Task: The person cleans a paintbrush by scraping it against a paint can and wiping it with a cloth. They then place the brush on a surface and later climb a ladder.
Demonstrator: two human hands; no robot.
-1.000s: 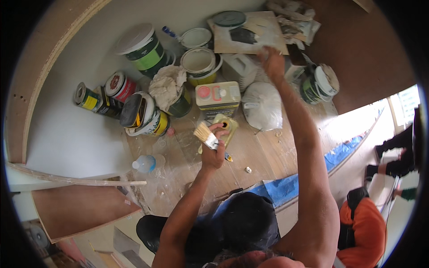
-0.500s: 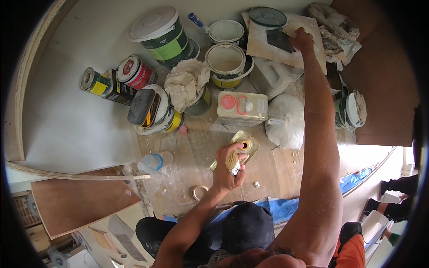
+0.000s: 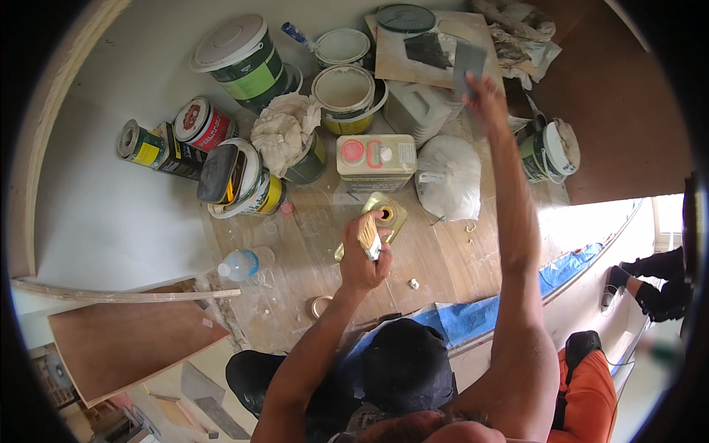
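Note:
My left hand [image 3: 360, 266] is closed round a paintbrush [image 3: 368, 235] with pale bristles. It rests over a flat-topped metal tin [image 3: 397, 220], one fingertip beside the tin's dark round opening. My right hand [image 3: 487, 107] is reached out far to the right, pinching a grey rectangular sheet [image 3: 469, 63] that looks like sandpaper. Behind that sheet lies a pale board [image 3: 395, 63] bearing a dark sheet [image 3: 426, 50] and a green lid [image 3: 406, 18].
A larger metal can [image 3: 377, 159] with a red cap stands past the tin, beside a white plastic bag [image 3: 449, 181]. Several paint buckets line the back and left. On the floor are a plastic bottle [image 3: 238, 266] and a tape roll [image 3: 322, 306]. Another person's legs [image 3: 650, 284] show at right.
My right hand has lifted off the board and drawn back a little, with the grey sheet now in it. My left hand stays on the brush over the tin. The view has shifted.

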